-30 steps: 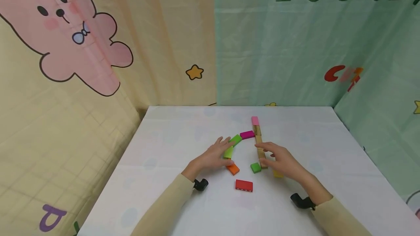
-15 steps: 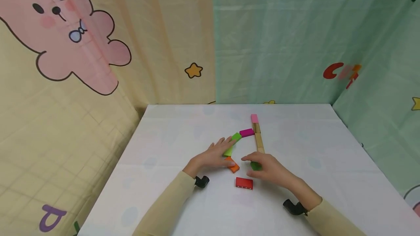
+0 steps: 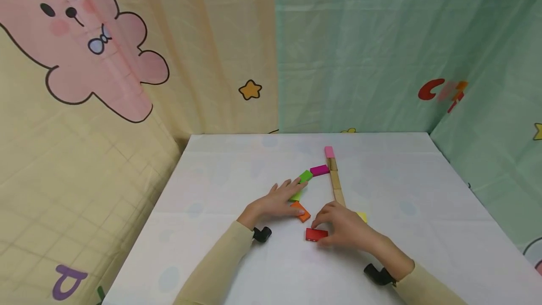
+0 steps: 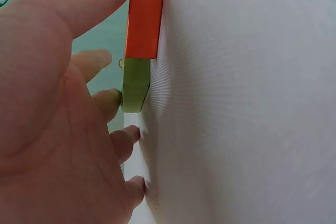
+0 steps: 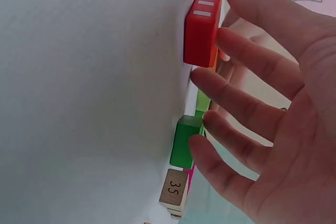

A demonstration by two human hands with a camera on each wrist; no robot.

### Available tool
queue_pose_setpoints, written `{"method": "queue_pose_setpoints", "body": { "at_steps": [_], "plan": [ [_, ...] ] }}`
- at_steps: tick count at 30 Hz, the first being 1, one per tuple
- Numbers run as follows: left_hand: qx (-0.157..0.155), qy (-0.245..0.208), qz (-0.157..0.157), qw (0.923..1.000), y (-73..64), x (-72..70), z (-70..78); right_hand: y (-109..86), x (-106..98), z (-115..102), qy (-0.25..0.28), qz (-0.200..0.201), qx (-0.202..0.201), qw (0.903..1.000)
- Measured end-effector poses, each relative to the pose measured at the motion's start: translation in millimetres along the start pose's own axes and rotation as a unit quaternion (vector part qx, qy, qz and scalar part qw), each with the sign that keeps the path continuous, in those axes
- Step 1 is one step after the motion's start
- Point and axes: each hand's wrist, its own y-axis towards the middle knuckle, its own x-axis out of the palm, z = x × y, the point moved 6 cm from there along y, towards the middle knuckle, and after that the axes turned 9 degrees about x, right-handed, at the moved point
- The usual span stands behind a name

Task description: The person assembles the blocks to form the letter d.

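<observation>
My left hand (image 3: 277,200) lies over a curved run of blocks with its fingers spread, the thumb touching the orange block (image 3: 304,216). Beyond the orange one come a yellow-green block (image 3: 295,196) and a bright green block (image 3: 306,176), both partly under the fingers. My right hand (image 3: 349,227) is at the red block (image 3: 314,235), thumb on the near side and forefinger at the far side, fingers loosely bent. White marks line one edge of the red block (image 5: 202,30) in the right wrist view. There a darker green block (image 5: 184,142) sits near the lower fingertips; the right hand hides it in the head view.
A straight row of wooden blocks (image 3: 336,181) runs away from the right hand, with a pink block (image 3: 329,152) at its far end. A magenta block (image 3: 319,170) meets this row. Part of a yellow block (image 3: 362,216) shows behind the right hand. White cloth (image 3: 220,173) covers the table.
The right hand has moved left and nearer, from beside the wooden row, past the small green block, to the red block. The left hand has stayed at the curved run.
</observation>
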Motion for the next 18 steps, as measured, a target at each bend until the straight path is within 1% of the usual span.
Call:
{"method": "queue_pose_setpoints", "body": {
  "at_steps": [12, 18],
  "plan": [
    [0.0, 0.007, -0.01, 0.9999, -1.3, 2.4, -0.7, 2.4, 2.1, -1.9, -0.029, -0.001, 0.003, 0.9996],
    [0.001, 0.012, -0.017, 0.9998, -0.9, 2.9, -0.9, 3.9, 3.0, -0.7, -0.022, -0.007, 0.014, 0.9996]
  ]
}}
